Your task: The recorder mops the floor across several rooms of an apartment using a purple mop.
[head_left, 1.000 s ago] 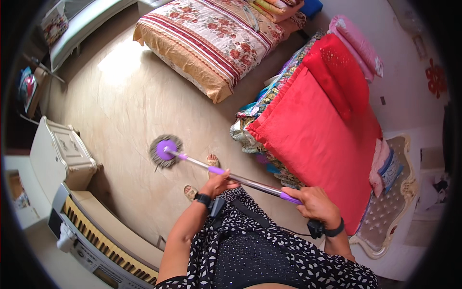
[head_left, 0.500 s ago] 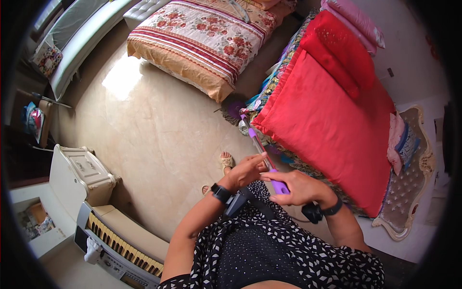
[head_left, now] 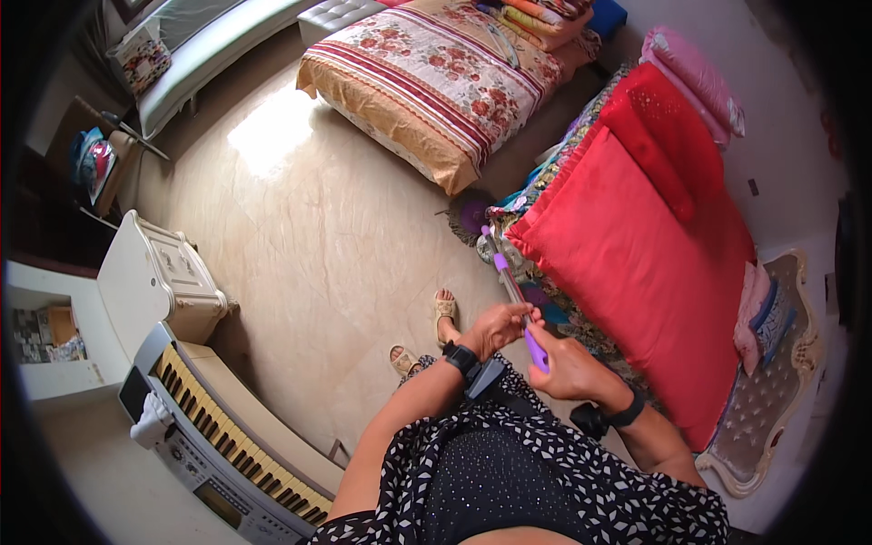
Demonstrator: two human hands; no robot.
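Note:
A long-handled mop (head_left: 515, 289) with a purple grip and a round purple, shaggy head (head_left: 473, 216) slants away from me. Its head rests on the floor by the corner of the red-covered bed. My left hand (head_left: 505, 329) is closed round the pole just above the grip. Lower down, my right hand (head_left: 570, 365) wraps the purple grip (head_left: 536, 351), with the end of it partly hidden. Dark bands circle both my wrists.
The red bed (head_left: 636, 272) lies close on my right, its padded headboard (head_left: 761, 413) nearest me. Ahead stands a flower-patterned bed (head_left: 418, 86). A white cabinet (head_left: 168, 277) and a keyboard (head_left: 227, 436) are at left. Glossy tiled floor (head_left: 336, 236) lies between.
The view has swung, so the room sits farther right and lower in the picture. My right hand's fingers have closed more tightly round the grip. Both hands stay on the mop.

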